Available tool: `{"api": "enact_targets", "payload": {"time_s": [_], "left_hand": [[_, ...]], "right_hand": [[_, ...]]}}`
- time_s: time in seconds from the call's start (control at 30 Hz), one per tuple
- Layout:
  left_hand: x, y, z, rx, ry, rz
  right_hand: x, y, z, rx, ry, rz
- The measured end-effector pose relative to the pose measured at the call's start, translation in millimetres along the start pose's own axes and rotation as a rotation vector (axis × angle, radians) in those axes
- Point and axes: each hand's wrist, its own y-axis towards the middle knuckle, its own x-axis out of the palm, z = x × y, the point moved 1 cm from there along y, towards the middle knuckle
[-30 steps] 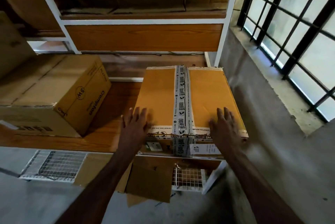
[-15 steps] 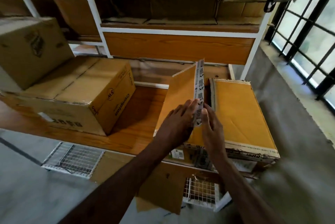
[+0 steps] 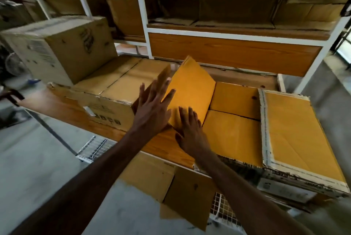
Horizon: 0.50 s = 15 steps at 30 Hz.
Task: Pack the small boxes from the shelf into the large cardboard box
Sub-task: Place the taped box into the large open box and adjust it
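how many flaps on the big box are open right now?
2 outer flaps open: the left flap stands raised by the left hand and right hand; the right flap lies folded outward. The inner flaps below remain shut.
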Motion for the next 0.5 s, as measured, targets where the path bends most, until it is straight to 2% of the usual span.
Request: {"api": "enact_targets", "payload": {"time_s": [0.13, 0.23, 0.5], "left_hand": [[58, -38, -25, -0.038, -0.016, -0.24], [97, -62, -16, -0.09, -0.087, -0.416], [144, -89, 48, -0.201, -0.322, -0.663]], "right_hand": [[30, 1, -5, -0.021, -0.272, -0.043], [40, -1, -1, -0.039, -0.406, -0.102], [35, 1, -11, 0.005, -0.758, -0.393]]}}
